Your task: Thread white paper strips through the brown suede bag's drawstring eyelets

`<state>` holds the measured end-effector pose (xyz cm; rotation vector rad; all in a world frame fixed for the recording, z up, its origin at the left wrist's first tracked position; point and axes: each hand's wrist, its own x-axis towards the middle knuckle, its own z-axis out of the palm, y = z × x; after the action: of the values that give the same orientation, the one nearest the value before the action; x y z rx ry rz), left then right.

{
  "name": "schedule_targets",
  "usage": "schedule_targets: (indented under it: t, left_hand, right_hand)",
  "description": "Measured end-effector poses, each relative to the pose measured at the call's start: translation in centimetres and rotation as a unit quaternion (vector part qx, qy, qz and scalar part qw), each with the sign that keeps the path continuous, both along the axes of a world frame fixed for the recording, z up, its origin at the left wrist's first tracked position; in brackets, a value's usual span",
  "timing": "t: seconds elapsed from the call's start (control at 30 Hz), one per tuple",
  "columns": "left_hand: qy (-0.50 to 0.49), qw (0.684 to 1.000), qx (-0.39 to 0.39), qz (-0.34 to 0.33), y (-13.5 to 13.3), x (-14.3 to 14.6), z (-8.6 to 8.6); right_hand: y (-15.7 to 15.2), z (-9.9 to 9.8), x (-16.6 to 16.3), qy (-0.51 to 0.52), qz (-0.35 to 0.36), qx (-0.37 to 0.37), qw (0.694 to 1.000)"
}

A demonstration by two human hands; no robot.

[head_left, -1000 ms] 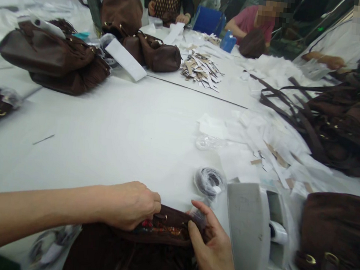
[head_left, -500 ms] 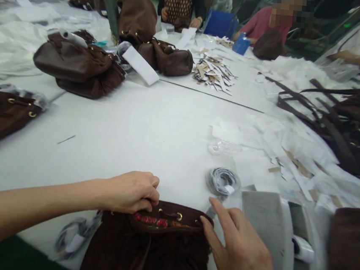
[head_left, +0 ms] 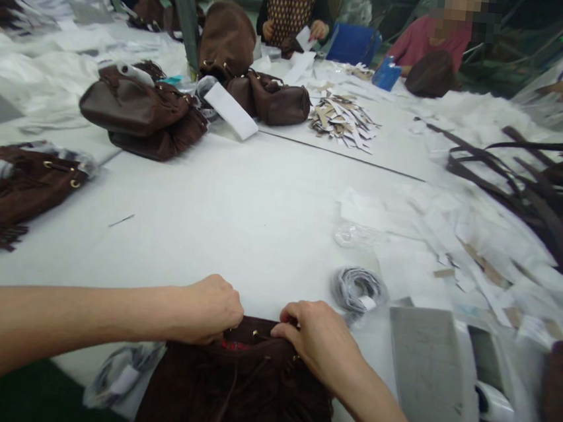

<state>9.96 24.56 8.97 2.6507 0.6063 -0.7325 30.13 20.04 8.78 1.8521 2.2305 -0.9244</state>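
Note:
A dark brown fringed suede bag point(head_left: 239, 393) lies at the near table edge in front of me. My left hand point(head_left: 207, 310) is closed on the left side of its top rim. My right hand point(head_left: 316, 337) is closed on the right side of the rim, thumb and fingers pinching the edge. A strip of red lining point(head_left: 233, 346) shows between the two hands. A small plastic pouch with a grey cord coil point(head_left: 358, 290) lies on the table just beyond my right hand.
More brown bags point(head_left: 142, 108) lie at the left and far middle. Brown straps point(head_left: 536, 196) and paper scraps point(head_left: 343, 117) cover the right and far side. A grey machine point(head_left: 437, 378) stands at my right. Other people work across the table.
My right hand, stretched flat over the bag's right side half a second ago, has come in and closed on the rim. The view has shifted right.

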Motion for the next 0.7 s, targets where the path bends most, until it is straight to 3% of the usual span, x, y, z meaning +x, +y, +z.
schedule_targets:
  t: [0.3,0.5,0.7]
  left_hand:
    - [-0.058,0.988,-0.096,0.107,0.7,-1.9,-0.4]
    - [-0.104,0.968,-0.179,0.145,1.2,-3.2,1.1]
    - [-0.101,0.970,-0.165,0.145,1.1,-4.4,1.6]
  right_hand:
    - [-0.3,-1.1,-0.5,0.009,0.026,0.003,1.000]
    - [-1.5,-1.3,-0.8,0.004,-0.011,0.042,0.999]
    - [-1.9,-1.9,-0.6,0.050,-0.040,0.052,0.997]
